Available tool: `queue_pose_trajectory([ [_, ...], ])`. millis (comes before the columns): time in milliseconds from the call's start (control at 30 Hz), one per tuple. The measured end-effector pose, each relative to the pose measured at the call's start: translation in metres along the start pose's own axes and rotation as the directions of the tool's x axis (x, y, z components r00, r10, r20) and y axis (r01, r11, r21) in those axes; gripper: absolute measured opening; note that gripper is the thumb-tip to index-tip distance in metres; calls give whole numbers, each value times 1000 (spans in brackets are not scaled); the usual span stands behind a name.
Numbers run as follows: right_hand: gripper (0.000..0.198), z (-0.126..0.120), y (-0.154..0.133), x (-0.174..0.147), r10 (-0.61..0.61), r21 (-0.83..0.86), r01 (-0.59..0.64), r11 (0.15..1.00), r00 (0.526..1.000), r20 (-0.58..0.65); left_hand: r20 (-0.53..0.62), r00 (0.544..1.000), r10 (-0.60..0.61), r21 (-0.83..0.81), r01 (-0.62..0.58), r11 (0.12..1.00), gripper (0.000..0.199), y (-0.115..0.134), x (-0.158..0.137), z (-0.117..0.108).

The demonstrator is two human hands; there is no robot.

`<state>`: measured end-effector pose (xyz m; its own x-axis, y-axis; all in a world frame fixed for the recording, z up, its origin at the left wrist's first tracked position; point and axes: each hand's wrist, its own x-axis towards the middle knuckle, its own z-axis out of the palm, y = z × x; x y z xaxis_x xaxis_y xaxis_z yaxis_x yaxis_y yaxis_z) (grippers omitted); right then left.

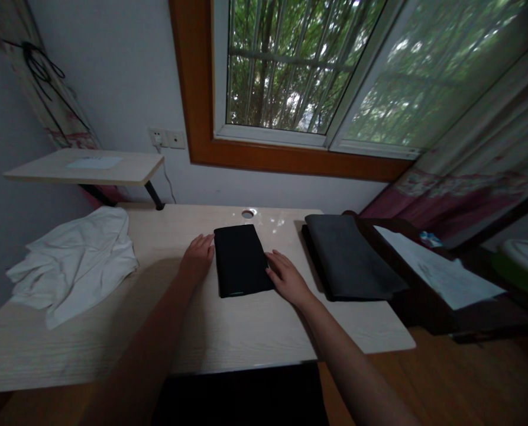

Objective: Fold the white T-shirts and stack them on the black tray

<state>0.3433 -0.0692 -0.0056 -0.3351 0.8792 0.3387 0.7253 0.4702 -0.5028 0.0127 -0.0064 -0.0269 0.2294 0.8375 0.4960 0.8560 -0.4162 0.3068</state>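
A flat black rectangular item [242, 260] lies on the pale wooden desk [246, 331]; it could be a folded cloth or a soft cover, and I cannot tell which. At its upper left edge rests my left hand [198, 257], palm down, with the fingers stretched out. My right hand [288, 277] lies along the right edge, its fingers extended and the fingertips touching the black item. Neither hand is wrapped round anything. To the right sits a larger dark grey folded stack [352, 257] with a black layer under it.
A crumpled white cloth [77, 260] covers the desk's left side, below a small raised shelf [86, 165] with a paper on it. A round cable hole [248, 214] is at the back. Right of the desk, a white sheet [441, 269] lies on dark furniture.
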Motion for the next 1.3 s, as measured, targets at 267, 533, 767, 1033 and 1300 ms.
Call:
queue_pose_trajectory([
  [267, 41, -5, -6, -1, -61, -19, 61, 998, 998, 12, 24, 998, 52, -29, -51, 998, 49, 0, 1, -4],
  [533, 33, -4, -5, 1, -89, 25, 90, 996, 995, -41, 38, 999, 19, 27, -20, 999, 39, 5, -1, -8],
  [767, 30, -9, -9, 0, -99, 88, 103, 991, 994, -44, 47, 998, 39, 11, -40, 999, 34, 3, 2, -9],
  [1033, 32, -16, -15, -2, -120, 127, 121, 984, 993, -15, 50, 994, 99, -76, -95, 993, 28, 7, 5, -18],
  [1300, 34, -13, -26, 5, -122, 128, 127, 984, 991, -48, 228, 953, 198, -77, -185, 980, 42, 18, 2, -21],
])
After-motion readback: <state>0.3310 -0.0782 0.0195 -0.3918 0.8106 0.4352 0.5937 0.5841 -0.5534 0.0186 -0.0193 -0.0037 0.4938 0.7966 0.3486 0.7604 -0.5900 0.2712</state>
